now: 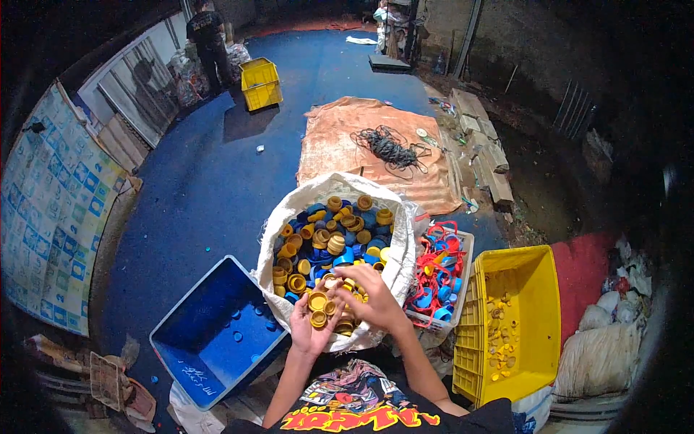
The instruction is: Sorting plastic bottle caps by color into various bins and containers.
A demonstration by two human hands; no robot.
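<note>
My left hand point(314, 320) is palm up over the near side of a white woven sack, holding several yellow plastic caps point(318, 302). Just right of it and above the caps is my right hand point(366, 295), its fingers bent around what may be a cap; its grip is partly hidden. The white woven sack point(274, 217) stands with its mouth rolled back, full of blue and yellow plastic caps point(336, 243). On its right, a pale crate point(467, 255) holds blue caps and red plastic rings.
A blue bin point(206, 309) with a few blue caps sits left; a yellow bin point(534, 314) with yellow caps sits right. Beyond the sack, black cord point(393, 149) lies on an orange tarp point(331, 135). Farther off are another yellow bin point(260, 81) and a standing person point(207, 43).
</note>
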